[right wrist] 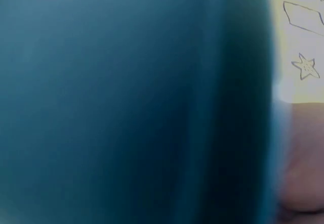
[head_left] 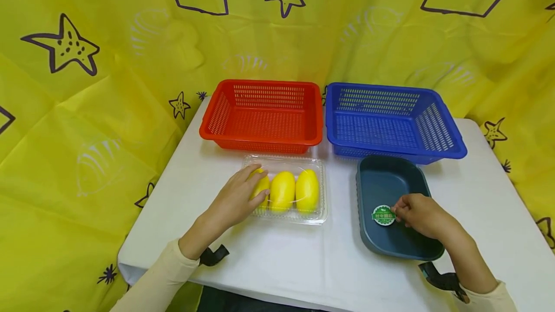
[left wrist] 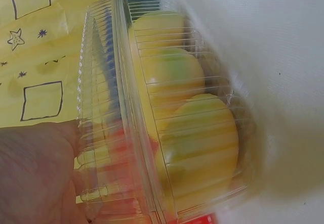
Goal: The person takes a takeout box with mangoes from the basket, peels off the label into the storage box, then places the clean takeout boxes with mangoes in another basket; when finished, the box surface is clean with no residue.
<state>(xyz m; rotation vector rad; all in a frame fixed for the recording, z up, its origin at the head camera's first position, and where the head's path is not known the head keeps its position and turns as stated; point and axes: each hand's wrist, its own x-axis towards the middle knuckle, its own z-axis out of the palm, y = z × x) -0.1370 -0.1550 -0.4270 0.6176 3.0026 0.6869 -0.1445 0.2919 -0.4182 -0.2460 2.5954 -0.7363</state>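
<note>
A clear plastic clamshell box (head_left: pixel 322 216) lies closed on the table with three yellow mangoes (head_left: pixel 282 189) side by side inside. My left hand (head_left: pixel 234 201) rests on the left part of its lid, fingers spread and loosely bent over the leftmost mango. The left wrist view shows the mangoes (left wrist: pixel 200 138) through the ribbed side wall. On the right, my right hand (head_left: pixel 418 215) pinches the edge of a round green-and-white label (head_left: pixel 383 215) over the dark teal tray (head_left: pixel 381 179). That tray's wall (right wrist: pixel 238 107) fills most of the right wrist view, blurred.
Behind the box stands a red slotted basket (head_left: pixel 260 141), with a blue slotted basket (head_left: pixel 390 150) to its right, behind the teal tray. All sit on a white-covered table (head_left: pixel 303 264). A yellow patterned cloth (head_left: pixel 130 85) hangs around the back and sides.
</note>
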